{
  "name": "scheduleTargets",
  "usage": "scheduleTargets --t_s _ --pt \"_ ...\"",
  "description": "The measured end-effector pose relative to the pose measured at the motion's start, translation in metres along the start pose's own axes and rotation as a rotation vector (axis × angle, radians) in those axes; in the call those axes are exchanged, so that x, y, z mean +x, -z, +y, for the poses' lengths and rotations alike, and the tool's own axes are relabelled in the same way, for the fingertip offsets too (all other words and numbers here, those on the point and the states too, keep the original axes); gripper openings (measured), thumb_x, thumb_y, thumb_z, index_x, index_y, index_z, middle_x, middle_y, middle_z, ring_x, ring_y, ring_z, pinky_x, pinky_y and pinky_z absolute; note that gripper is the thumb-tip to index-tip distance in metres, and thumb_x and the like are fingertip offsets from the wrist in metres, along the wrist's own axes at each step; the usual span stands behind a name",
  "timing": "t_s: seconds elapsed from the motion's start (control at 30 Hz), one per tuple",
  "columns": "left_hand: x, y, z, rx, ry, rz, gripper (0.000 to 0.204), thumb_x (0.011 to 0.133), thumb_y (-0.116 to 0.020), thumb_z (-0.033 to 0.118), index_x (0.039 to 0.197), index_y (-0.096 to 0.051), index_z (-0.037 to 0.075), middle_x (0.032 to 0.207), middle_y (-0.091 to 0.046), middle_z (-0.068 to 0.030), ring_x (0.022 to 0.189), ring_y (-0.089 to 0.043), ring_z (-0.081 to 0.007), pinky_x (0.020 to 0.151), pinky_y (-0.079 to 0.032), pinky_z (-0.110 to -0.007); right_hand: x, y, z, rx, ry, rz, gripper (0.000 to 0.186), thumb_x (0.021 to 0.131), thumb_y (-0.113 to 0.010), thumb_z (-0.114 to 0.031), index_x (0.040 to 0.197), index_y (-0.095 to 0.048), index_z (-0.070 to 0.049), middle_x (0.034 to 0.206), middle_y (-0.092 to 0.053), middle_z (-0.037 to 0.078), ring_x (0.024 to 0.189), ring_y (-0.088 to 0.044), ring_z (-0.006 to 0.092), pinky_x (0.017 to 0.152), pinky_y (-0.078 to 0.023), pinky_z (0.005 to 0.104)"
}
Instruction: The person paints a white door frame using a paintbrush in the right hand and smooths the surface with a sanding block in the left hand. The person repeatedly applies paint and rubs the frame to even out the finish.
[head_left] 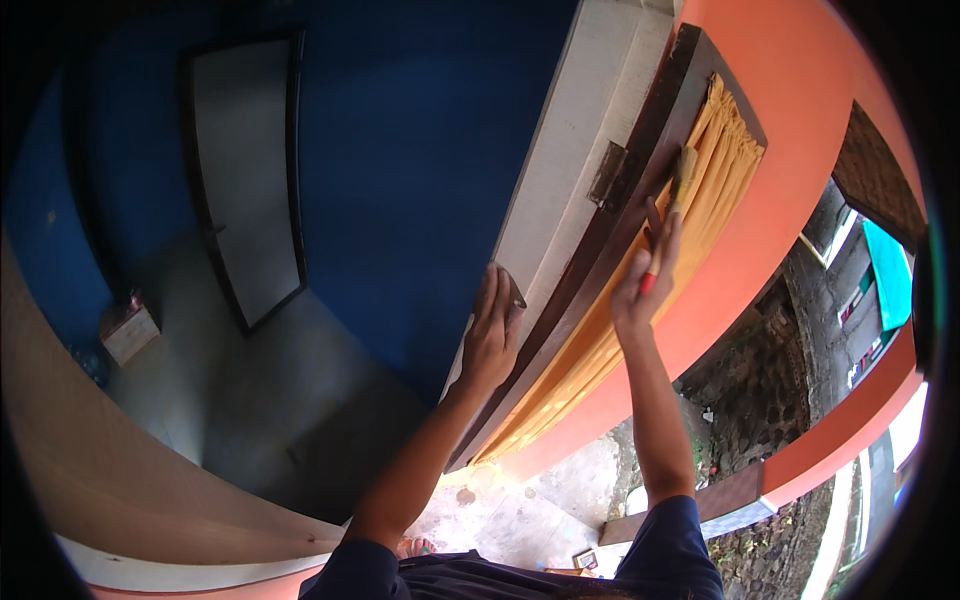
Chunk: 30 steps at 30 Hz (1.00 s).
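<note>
My right hand (645, 285) is closed around a paintbrush (685, 172) with pale bristles and a red handle end. Its bristles point up, in front of the yellow curtain (725, 150) beside the dark brown frame (665, 140). Against the white door frame (570, 150), my left hand (488, 335) presses a small dark sheet (516, 288) that looks like sandpaper. Most of that sheet is hidden under the fingers. Higher up, a metal hinge (607, 175) joins the white frame and the brown one.
A room with blue walls (420, 150) and a grey door (250, 170) opens to the left. On its floor stands a small box (130, 332). An orange wall (810, 80) surrounds the curtain. At right, a low orange-topped wall (840, 445) borders the pale tiled floor (540, 510).
</note>
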<state>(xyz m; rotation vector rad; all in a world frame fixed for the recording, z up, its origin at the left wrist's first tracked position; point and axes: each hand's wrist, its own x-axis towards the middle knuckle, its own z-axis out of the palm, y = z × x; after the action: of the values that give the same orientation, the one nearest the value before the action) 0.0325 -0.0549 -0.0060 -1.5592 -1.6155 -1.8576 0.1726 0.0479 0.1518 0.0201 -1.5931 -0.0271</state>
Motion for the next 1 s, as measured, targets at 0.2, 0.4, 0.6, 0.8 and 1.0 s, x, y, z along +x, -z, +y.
scheduleTargets --t_s 0.2,0.4,0.6,0.8,1.0 --pt "-0.009 0.000 0.003 0.064 -0.063 0.002 0.055 0.110 -0.046 0.024 0.157 -0.035 -0.003 0.165 -0.027 -0.0280 0.152 -0.031 -0.0423 0.122 -0.034 -0.044 0.110 0.016 -0.075 -0.396 0.285 -0.403 0.045 0.104 -0.061 -0.031 0.140 -0.060 -0.003 0.117 -0.069 0.018 0.088 -0.070 0.0281 0.078 -0.055 0.0367" --pt "-0.015 0.004 0.002 0.095 -0.055 0.009 0.060 0.105 -0.053 0.015 0.159 -0.032 0.002 0.167 -0.026 -0.0230 0.148 -0.038 -0.0402 0.117 -0.042 -0.042 0.169 -0.048 -0.091 -0.101 0.084 -1.223 0.023 0.099 -0.063 -0.021 0.102 -0.077 -0.002 0.081 -0.071 0.021 0.072 -0.068 0.0367 0.073 -0.057 0.0402" --pt "-0.029 0.006 0.012 0.015 0.010 -0.102 0.059 0.105 -0.052 0.014 0.160 -0.032 0.003 0.167 -0.027 -0.0213 0.146 -0.041 -0.0392 0.115 -0.044 -0.041 0.283 -0.063 -0.118 -0.947 0.255 -0.958 0.032 0.099 -0.062 -0.022 0.128 -0.054 -0.012 0.128 -0.057 0.019 0.116 -0.058 0.0301 0.100 -0.044 0.0388" --pt "-0.040 0.016 0.006 -0.026 0.057 -0.127 0.058 0.106 -0.050 0.016 0.160 -0.031 0.002 0.166 -0.029 -0.0213 0.147 -0.040 -0.0378 0.117 -0.042 -0.041 0.113 -0.085 -0.090 -0.591 0.772 -1.223 0.018 0.093 -0.068 -0.022 0.086 -0.078 -0.007 0.099 -0.073 0.018 0.086 -0.075 0.0293 0.076 -0.063 0.0371" --pt "-0.052 0.019 -0.001 -0.021 0.064 -0.165 0.058 0.107 -0.048 0.019 0.160 -0.031 0.002 0.166 -0.031 -0.0218 0.148 -0.038 -0.0366 0.118 -0.040 -0.040 0.216 -0.070 -0.078 -0.640 0.025 -0.866 0.035 0.100 -0.064 -0.034 0.091 -0.075 -0.003 0.075 -0.069 0.023 0.078 -0.072 0.0395 0.069 -0.058 0.0463"
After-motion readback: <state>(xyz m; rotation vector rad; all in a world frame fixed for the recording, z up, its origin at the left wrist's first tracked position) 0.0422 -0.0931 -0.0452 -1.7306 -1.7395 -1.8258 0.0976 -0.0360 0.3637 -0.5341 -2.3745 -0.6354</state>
